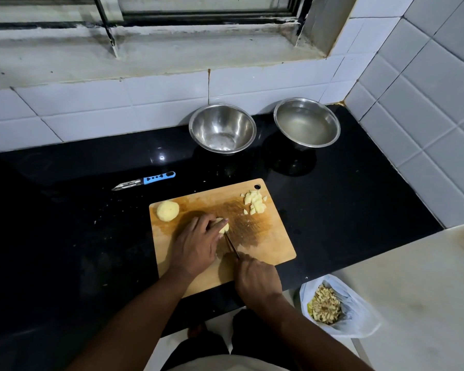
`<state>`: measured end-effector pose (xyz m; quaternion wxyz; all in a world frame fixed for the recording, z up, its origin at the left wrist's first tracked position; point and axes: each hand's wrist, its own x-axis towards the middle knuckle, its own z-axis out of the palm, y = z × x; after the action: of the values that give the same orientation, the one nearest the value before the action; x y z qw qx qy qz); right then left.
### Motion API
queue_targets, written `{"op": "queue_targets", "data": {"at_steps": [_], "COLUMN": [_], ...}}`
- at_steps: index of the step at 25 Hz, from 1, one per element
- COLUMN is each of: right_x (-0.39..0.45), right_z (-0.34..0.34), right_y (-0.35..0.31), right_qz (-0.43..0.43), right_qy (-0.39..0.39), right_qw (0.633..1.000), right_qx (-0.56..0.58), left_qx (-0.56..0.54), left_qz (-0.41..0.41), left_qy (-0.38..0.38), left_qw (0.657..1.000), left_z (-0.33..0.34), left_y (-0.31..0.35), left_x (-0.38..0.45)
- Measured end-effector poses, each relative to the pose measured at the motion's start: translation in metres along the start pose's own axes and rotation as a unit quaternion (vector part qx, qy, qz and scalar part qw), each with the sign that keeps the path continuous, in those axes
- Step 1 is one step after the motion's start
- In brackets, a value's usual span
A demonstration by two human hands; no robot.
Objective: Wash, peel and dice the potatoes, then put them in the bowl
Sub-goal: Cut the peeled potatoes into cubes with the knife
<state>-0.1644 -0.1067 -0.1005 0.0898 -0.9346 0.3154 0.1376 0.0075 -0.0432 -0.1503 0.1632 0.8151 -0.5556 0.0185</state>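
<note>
Near the middle of the cutting board [276, 245], the left hand [196, 246] pinned the potato piece [223, 226] with curled fingers, while the right hand [257, 281], gripping the knife [231, 245], probably cut at its right side, blade pointing away.

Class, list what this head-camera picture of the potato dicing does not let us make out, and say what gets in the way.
1. Knife: its handle is hidden inside the right hand.
2. Potato piece being cut: mostly covered by the left hand, so its shape is unclear.
3. Right bowl: holds clear liquid; whether anything lies in it is hard to tell.
4. Bag: its scraps are too small and blurred to identify.
</note>
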Motion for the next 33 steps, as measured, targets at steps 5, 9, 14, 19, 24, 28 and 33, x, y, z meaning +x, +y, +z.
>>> {"op": "queue_targets", "data": {"at_steps": [5,9,14,19,24,28,33], "right_x": [-0.022,-0.041,-0.015,0.024,0.027,0.030,0.031], "right_z": [0.003,0.008,-0.004,-0.013,-0.014,-0.013,-0.015], "right_y": [0.008,0.010,-0.007,-0.017,-0.017,-0.017,-0.015], "right_qz": [-0.028,0.043,0.084,0.064,0.045,0.055,0.031], "right_qy": [0.013,0.062,0.103,0.088,0.115,0.119,0.083], "right_qw": [0.999,0.991,0.976,0.985,0.985,0.986,0.990], "right_qx": [-0.026,0.113,0.172,0.133,0.121,0.106,0.108], "left_qx": [-0.001,-0.035,-0.125,-0.173,-0.179,-0.178,-0.178], "left_qz": [0.002,-0.016,-0.014,-0.020,-0.019,-0.019,-0.024], "left_qy": [0.009,0.025,0.042,0.062,0.069,0.070,0.068], "left_qw": [1.000,0.999,0.991,0.983,0.981,0.981,0.981], "left_z": [-0.005,-0.003,0.002,0.000,-0.002,-0.001,0.002], "left_y": [0.003,-0.001,-0.010,-0.012,-0.011,-0.012,-0.012], "left_x": [0.001,0.000,0.001,-0.001,-0.001,-0.002,-0.001]}}
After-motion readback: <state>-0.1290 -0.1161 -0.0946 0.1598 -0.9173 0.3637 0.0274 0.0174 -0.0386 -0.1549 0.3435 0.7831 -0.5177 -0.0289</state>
